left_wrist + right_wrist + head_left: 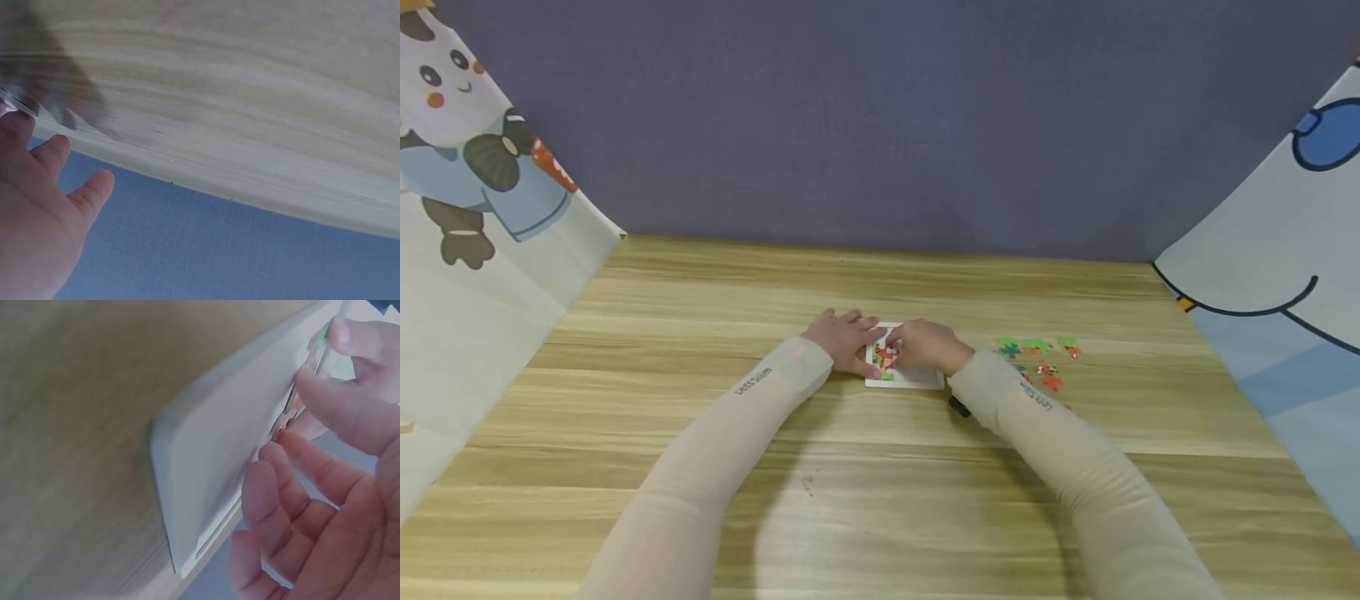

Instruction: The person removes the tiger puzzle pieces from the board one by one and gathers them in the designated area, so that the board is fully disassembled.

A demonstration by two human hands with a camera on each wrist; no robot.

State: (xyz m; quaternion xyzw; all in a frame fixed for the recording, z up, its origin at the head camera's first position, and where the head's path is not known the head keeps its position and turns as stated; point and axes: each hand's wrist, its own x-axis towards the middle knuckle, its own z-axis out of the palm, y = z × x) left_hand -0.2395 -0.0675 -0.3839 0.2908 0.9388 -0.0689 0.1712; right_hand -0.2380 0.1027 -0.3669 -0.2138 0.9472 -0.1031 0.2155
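Observation:
A small white puzzle tray [917, 380] lies on the table between both hands. Red, orange and green puzzle pieces [886, 357] fill part of its left side. My left hand [844, 340] is spread at the tray's left edge, its thumb and index finger resting on the frame and the pieces. In the left wrist view the other fingers [90, 194] stand apart, holding nothing. Over the tray, my right hand [928, 345] pinches a puzzle piece [291, 407] between thumb and index finger, low against the joined pieces. Its remaining fingers are curled above the white tray floor.
Several loose green and red puzzle pieces [1037, 346] lie on the wooden table [880, 492] to the right of the right wrist. A black wrist device [958, 407] shows under the right sleeve. A dark blue partition [880, 125] stands behind the table.

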